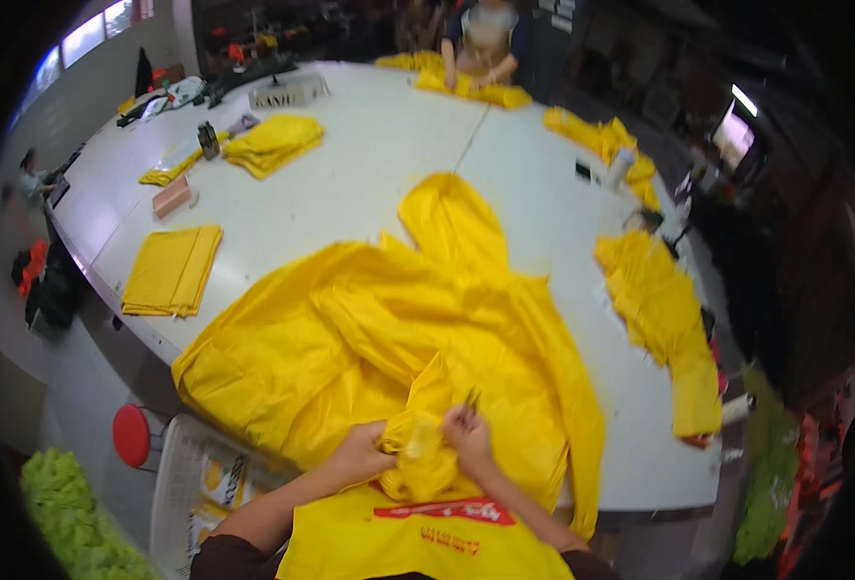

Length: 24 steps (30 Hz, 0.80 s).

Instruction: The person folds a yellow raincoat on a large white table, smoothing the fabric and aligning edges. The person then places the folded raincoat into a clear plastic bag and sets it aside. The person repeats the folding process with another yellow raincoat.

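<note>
A big yellow raincoat (389, 329) lies spread on the white table (350, 184), its hood pointing away from me. My left hand (360, 452) grips a bunched-up fold of the raincoat near the table's front edge. My right hand (468, 437) pinches the same bunch and holds a small pair of metal snips (470, 402), blades pointing up. Both hands touch the fabric close together.
Folded yellow stacks (172, 271) (273, 143) lie at the left, more yellow raincoats (662, 309) at the right. Another person (484, 39) works at the far edge. A red stool (132, 435), a white crate (191, 483) and a green pile (70, 517) sit below left.
</note>
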Available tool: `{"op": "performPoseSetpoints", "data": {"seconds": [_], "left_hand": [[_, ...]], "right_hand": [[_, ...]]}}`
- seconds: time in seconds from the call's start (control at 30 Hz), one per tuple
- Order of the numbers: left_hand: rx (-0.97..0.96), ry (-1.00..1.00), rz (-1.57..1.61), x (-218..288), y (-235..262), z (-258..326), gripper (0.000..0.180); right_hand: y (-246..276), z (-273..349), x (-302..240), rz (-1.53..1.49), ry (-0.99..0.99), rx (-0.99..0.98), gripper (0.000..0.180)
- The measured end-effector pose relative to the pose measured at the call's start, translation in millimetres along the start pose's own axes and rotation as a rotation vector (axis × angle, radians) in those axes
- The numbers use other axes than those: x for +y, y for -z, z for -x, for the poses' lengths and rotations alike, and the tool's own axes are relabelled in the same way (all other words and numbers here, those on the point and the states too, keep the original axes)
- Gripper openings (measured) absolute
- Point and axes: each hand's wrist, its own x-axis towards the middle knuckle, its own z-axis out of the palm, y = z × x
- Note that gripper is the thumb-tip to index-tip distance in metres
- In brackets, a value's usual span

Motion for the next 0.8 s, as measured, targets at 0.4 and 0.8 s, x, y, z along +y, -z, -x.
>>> {"op": "performPoseSetpoints", "data": {"seconds": [0.4,0.8], "left_hand": [[0.027,-0.086,0.445,-28.7,-62.7,-50.0,0.018],[0.845,-0.159,-0.116,-95.1,37.5,-33.9,0.012]], "right_hand": [[42.4,-113.3,22.3,0.378,0.380,0.458,0.013],[5.0,-61.3,46.0,0.668,0.323,-0.052,0.009]]}}
